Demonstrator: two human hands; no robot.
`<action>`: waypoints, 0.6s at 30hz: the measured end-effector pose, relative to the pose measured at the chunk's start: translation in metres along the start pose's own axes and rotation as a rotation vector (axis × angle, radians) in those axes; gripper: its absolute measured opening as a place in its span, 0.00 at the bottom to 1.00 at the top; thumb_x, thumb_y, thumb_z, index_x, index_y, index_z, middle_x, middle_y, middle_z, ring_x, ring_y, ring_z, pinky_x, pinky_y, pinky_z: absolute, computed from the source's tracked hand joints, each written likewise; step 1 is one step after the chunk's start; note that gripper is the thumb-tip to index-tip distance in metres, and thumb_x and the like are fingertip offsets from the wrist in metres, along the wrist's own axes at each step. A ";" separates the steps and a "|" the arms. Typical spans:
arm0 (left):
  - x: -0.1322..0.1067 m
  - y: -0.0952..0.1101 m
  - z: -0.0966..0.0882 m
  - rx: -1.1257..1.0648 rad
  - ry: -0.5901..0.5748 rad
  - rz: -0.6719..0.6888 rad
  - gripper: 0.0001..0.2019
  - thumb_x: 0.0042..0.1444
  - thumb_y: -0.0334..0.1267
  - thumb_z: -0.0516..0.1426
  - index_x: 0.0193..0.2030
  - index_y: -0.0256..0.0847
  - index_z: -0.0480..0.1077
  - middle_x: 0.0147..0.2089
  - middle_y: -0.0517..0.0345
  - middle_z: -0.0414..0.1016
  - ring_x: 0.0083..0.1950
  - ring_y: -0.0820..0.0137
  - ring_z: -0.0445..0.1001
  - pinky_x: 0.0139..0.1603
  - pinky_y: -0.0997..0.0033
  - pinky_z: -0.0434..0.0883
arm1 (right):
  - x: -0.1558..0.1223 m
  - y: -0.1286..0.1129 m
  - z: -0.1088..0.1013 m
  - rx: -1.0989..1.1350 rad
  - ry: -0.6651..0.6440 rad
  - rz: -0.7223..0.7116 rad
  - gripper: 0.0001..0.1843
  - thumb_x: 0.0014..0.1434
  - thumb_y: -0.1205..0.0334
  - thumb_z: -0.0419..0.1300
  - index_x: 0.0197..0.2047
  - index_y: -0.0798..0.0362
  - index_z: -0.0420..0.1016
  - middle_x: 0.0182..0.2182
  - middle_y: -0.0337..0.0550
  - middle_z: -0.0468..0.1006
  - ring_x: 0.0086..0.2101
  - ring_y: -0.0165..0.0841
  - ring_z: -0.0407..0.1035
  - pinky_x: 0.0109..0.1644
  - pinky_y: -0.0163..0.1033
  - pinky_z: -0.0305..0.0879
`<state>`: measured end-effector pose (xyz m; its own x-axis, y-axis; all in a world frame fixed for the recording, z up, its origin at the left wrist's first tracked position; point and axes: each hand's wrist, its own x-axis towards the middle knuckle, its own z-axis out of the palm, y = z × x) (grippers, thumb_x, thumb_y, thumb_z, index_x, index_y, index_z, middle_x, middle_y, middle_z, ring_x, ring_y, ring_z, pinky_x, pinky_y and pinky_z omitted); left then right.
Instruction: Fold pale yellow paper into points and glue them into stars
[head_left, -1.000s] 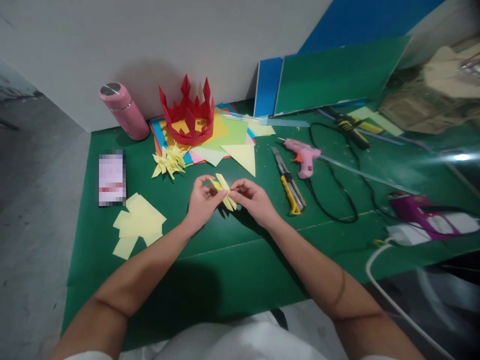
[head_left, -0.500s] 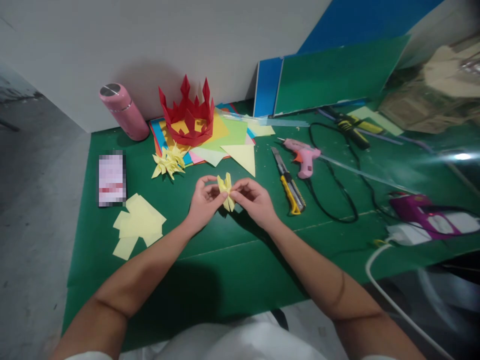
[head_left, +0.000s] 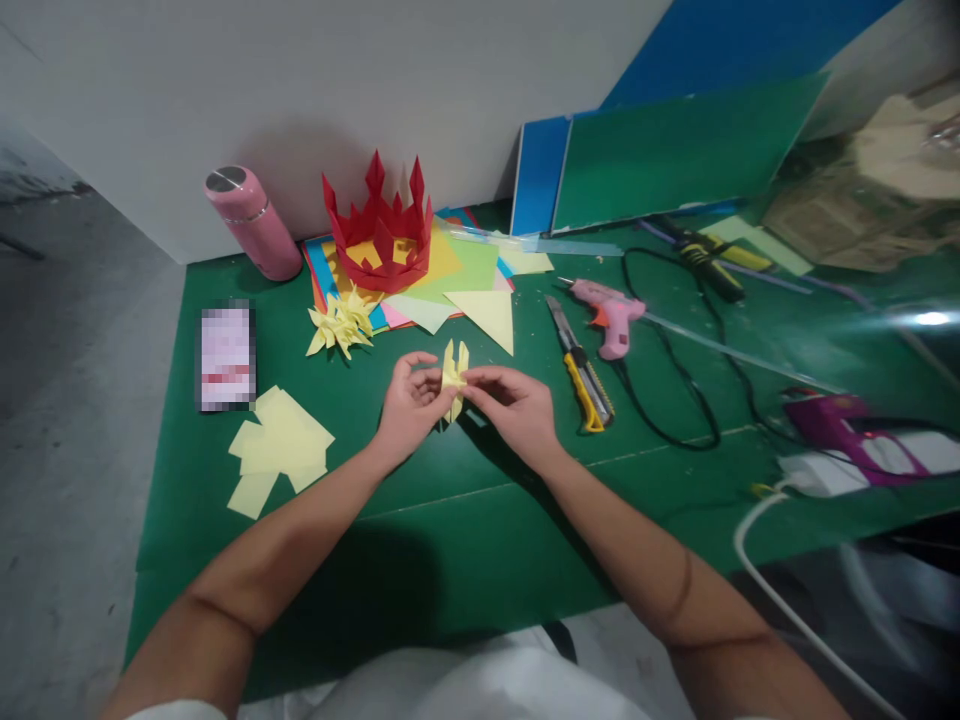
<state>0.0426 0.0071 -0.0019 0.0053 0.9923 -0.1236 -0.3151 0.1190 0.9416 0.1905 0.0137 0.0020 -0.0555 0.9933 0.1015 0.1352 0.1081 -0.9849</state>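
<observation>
The red crown point(head_left: 384, 243) is showing creased, matt paper; right-front of it, the folded piece point(head_left: 451, 372) is showing matt yellow paper; left, the smooth flask point(head_left: 262, 238) is glinting.

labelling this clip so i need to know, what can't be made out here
Head view: the pinched middle of the folded yellow paper, partly covered by the left hand and right hand.
Head view: the face of the phone-like object, hidden by pixelation.
Head view: part of the coloured sheets, covered by the red crown.
Head view: the tan object, blurred and cut off by the right edge.
</observation>
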 end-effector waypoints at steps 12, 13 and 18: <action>-0.001 0.000 0.001 0.025 -0.077 0.040 0.17 0.45 0.36 0.64 0.38 0.41 0.61 0.33 0.63 0.70 0.33 0.77 0.70 0.34 0.78 0.67 | -0.001 -0.005 0.000 -0.096 0.049 -0.075 0.04 0.49 0.58 0.67 0.29 0.48 0.80 0.31 0.41 0.81 0.31 0.34 0.74 0.42 0.44 0.72; -0.001 0.000 0.001 0.030 -0.082 0.042 0.16 0.46 0.36 0.64 0.39 0.41 0.61 0.33 0.62 0.70 0.33 0.77 0.69 0.34 0.78 0.67 | -0.001 -0.004 0.000 -0.102 0.045 -0.075 0.04 0.49 0.58 0.67 0.29 0.48 0.80 0.31 0.41 0.81 0.32 0.34 0.74 0.43 0.44 0.72; -0.001 0.000 0.001 0.035 -0.095 0.038 0.17 0.45 0.36 0.64 0.39 0.42 0.62 0.34 0.62 0.69 0.34 0.77 0.68 0.35 0.78 0.68 | 0.000 -0.005 0.000 -0.156 0.026 -0.108 0.03 0.51 0.59 0.65 0.29 0.48 0.79 0.30 0.40 0.81 0.31 0.33 0.73 0.40 0.42 0.71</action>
<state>0.0434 0.0061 -0.0019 0.0843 0.9947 -0.0591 -0.2831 0.0808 0.9557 0.1899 0.0128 0.0068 -0.0530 0.9760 0.2110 0.2818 0.2174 -0.9345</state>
